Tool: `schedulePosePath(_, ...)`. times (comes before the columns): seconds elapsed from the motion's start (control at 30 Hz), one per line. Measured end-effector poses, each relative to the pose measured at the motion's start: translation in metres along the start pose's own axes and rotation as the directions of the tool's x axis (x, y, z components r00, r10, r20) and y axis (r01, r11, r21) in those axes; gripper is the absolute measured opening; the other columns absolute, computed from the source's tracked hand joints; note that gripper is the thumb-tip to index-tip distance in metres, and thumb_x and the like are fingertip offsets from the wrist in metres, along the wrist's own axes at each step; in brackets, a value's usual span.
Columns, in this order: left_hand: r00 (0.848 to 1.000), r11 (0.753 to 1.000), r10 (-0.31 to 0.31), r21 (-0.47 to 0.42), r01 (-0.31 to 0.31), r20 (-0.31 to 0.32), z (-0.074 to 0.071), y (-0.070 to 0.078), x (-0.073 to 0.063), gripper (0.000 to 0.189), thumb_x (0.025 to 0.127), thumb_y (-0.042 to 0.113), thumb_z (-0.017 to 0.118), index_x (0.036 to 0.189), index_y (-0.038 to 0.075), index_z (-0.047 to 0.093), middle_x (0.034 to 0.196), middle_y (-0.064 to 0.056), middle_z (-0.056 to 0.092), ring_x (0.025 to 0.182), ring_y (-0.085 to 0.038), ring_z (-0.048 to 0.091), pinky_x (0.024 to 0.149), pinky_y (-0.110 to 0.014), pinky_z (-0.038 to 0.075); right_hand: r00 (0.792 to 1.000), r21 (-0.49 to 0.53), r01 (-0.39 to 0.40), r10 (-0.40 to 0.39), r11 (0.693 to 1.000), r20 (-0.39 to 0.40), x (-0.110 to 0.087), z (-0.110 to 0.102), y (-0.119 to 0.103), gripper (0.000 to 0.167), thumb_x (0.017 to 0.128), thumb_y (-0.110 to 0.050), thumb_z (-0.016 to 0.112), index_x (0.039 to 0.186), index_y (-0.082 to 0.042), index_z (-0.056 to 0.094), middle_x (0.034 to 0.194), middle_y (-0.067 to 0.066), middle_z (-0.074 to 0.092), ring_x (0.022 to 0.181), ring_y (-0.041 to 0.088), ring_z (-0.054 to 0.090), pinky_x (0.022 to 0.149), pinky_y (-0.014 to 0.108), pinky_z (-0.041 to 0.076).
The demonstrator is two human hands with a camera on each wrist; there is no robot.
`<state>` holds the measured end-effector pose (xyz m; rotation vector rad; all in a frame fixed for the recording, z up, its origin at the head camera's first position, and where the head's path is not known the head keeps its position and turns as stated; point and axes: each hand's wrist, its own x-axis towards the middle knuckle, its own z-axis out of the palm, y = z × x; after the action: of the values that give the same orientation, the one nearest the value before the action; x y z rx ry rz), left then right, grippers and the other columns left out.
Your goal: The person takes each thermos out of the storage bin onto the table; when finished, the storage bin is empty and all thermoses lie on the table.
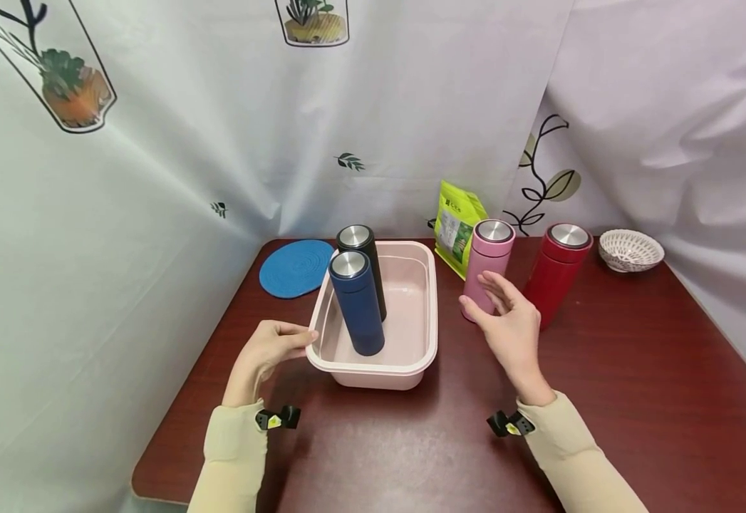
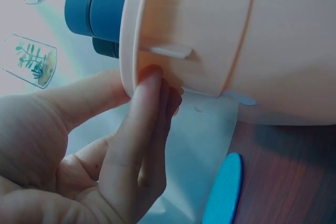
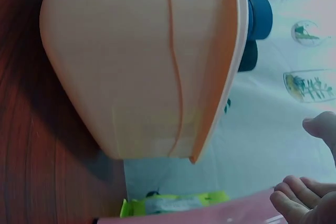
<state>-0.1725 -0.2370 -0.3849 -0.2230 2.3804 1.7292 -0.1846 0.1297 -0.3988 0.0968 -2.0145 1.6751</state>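
Observation:
At the near left corner of a pale pink plastic basin (image 1: 405,356), my left hand (image 1: 273,349) pinches the rim between thumb and fingers; the left wrist view shows the fingers under the rim's lip. Inside the basin a blue thermos (image 1: 361,313) and a black thermos (image 1: 373,260) stand on the left side, the blue one nearer. My right hand (image 1: 507,320) is beside a pink thermos (image 1: 488,263), overlapping it in the head view, with thumb and fingers spread and nothing between them. Behind that hand stands a red thermos (image 1: 555,267).
A green pouch (image 1: 454,221) stands at the back, partly behind the pink thermos. The back right corner holds a white woven basket (image 1: 629,260). A round blue mat (image 1: 292,267) lies at the back left of the dark red table (image 1: 642,370). Printed cloth hangs behind.

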Motion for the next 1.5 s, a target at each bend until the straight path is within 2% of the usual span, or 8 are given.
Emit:
schedulePosePath(0.13, 1.0, 1.0, 0.005, 0.0, -0.005, 0.002, 0.0, -0.001, 0.0, 0.041, 0.087, 0.014, 0.074, 0.116, -0.013, 0.065, 0.105, -0.022, 0.07, 0.082, -0.016, 0.071, 0.085, -0.041, 0.058, 1.0, 0.021, -0.015, 0.015, 1.0, 0.023, -0.004, 0.008, -0.008, 0.053, 0.076, -0.006, 0.084, 0.125, -0.002, 0.064, 0.12, 0.014, 0.068, 0.113, 0.03, 0.065, 0.098, 0.024, 0.049)
schedulePosePath(0.3, 1.0, 1.0, 0.011, -0.017, -0.011, 0.007, 0.001, -0.002, 0.001, 0.039, 0.086, 0.01, 0.074, 0.115, -0.015, 0.064, 0.103, -0.021, 0.071, 0.082, -0.015, 0.071, 0.081, -0.036, 0.061, 0.998, -0.006, -0.02, 0.02, 1.0, 0.057, -0.009, 0.015, -0.031, 0.05, 0.076, 0.0, 0.081, 0.123, 0.004, 0.063, 0.119, 0.021, 0.067, 0.112, 0.033, 0.065, 0.098, 0.033, 0.05)
schedulePosePath(0.5, 1.0, 1.0, 0.01, -0.024, -0.01, 0.003, 0.001, -0.002, 0.001, 0.039, 0.086, 0.01, 0.074, 0.114, -0.015, 0.065, 0.102, -0.02, 0.071, 0.082, -0.015, 0.071, 0.08, -0.034, 0.061, 0.995, 0.01, -0.026, 0.025, 1.0, 0.095, -0.013, 0.021, -0.043, 0.049, 0.077, 0.002, 0.08, 0.122, 0.006, 0.063, 0.119, 0.024, 0.066, 0.112, 0.035, 0.064, 0.098, 0.036, 0.05)
schedulePosePath(0.77, 1.0, 1.0, 0.002, -0.029, -0.002, -0.002, 0.001, -0.002, 0.002, 0.039, 0.086, 0.01, 0.074, 0.114, -0.015, 0.065, 0.102, -0.019, 0.071, 0.083, -0.016, 0.071, 0.08, -0.035, 0.061, 0.987, 0.054, -0.043, 0.034, 0.998, 0.155, -0.015, 0.032, -0.04, 0.049, 0.077, 0.001, 0.08, 0.123, 0.006, 0.062, 0.12, 0.024, 0.066, 0.112, 0.035, 0.064, 0.099, 0.038, 0.051)
schedulePosePath(1.0, 1.0, 1.0, 0.002, -0.028, -0.002, -0.005, 0.001, -0.002, 0.002, 0.04, 0.086, 0.011, 0.074, 0.115, -0.015, 0.064, 0.1, -0.018, 0.071, 0.082, -0.016, 0.07, 0.08, -0.035, 0.061, 0.978, 0.066, -0.034, 0.019, 0.997, 0.208, -0.008, 0.048, -0.008, 0.055, 0.076, -0.007, 0.083, 0.126, 0.001, 0.062, 0.122, 0.017, 0.067, 0.114, 0.032, 0.065, 0.097, 0.027, 0.051)
schedulePosePath(1.2, 1.0, 0.999, 0.003, -0.043, -0.003, 0.001, 0.0, -0.002, 0.002, 0.04, 0.086, 0.01, 0.074, 0.115, -0.016, 0.064, 0.1, -0.018, 0.071, 0.081, -0.015, 0.071, 0.08, -0.035, 0.061, 0.965, 0.079, -0.039, 0.017, 0.996, 0.261, -0.007, 0.061, -0.013, 0.056, 0.076, -0.011, 0.084, 0.127, -0.002, 0.063, 0.122, 0.014, 0.068, 0.114, 0.024, 0.065, 0.098, 0.024, 0.05)
schedulePosePath(1.5, 1.0, 0.999, 0.0, -0.04, 0.001, 0.009, -0.001, -0.002, 0.002, 0.04, 0.086, 0.01, 0.074, 0.115, -0.016, 0.064, 0.099, -0.017, 0.071, 0.079, -0.015, 0.07, 0.08, -0.034, 0.061, 0.952, 0.086, -0.05, 0.022, 0.995, 0.305, -0.008, 0.077, -0.02, 0.057, 0.074, -0.013, 0.086, 0.126, -0.003, 0.064, 0.121, 0.013, 0.068, 0.116, 0.022, 0.064, 0.1, 0.025, 0.05)
